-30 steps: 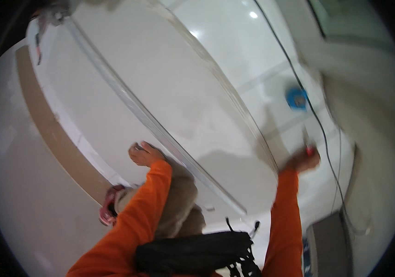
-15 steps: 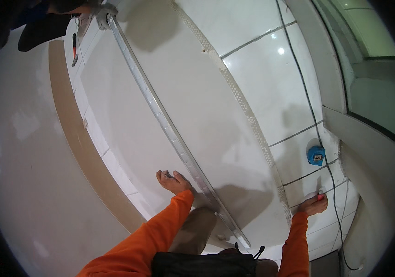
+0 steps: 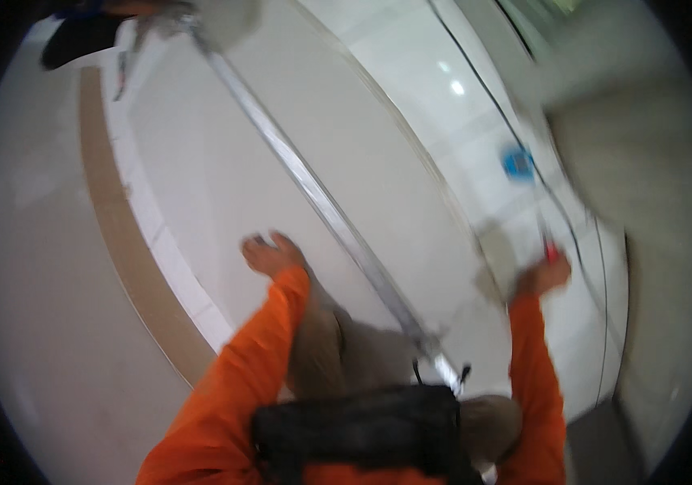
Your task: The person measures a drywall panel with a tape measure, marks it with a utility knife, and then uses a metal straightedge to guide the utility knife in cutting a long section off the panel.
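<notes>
My left hand (image 3: 275, 253) hovers over a large pale board (image 3: 200, 153), left of a long metal profile (image 3: 297, 170). Its fingers are curled around something small and dark that I cannot make out. Off the board's right edge, my right hand (image 3: 550, 277) grips a small tool with a red handle (image 3: 553, 253) and a thin pale tip, blurred by motion. The profile lies diagonally across the board, its near end close to my knees. At its far end is another person's gloved hand (image 3: 174, 20).
A blue tape measure (image 3: 517, 164) sits on white floor tiles beside a dark cable (image 3: 515, 121). At the far left lies a red-handled tool (image 3: 122, 77). A brown strip (image 3: 107, 186) borders another board (image 3: 35, 242). A black pouch (image 3: 354, 424) hangs at my waist.
The view has shifted and blurred, so the tape measure, profile and both hands appear higher in the picture. My right hand still holds the red-handled tool; my left fingers stay curled.
</notes>
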Demonstrator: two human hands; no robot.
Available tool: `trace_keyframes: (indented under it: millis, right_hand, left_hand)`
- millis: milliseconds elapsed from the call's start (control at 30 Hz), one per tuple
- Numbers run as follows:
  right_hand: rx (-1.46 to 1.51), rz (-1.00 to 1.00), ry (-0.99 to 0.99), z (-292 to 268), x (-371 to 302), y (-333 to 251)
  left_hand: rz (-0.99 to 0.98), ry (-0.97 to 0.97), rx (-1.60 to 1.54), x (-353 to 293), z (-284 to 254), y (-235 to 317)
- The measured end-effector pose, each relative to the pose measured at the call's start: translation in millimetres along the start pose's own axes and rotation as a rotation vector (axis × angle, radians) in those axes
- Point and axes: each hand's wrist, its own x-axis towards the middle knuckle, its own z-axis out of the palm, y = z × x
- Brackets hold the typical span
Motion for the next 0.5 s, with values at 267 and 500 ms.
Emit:
trace_keyframes:
  millis: [267, 500]
  right_hand:
    - [0.163, -0.209, -0.048, -54, -4, 67]
    - [0.576, 0.562, -0.249, -213, -134, 218]
  left_hand:
    - [-0.168, -0.064, -0.075, 0, 3, -3]
    - [-0.056, -0.398, -0.244, 11, 10, 23]
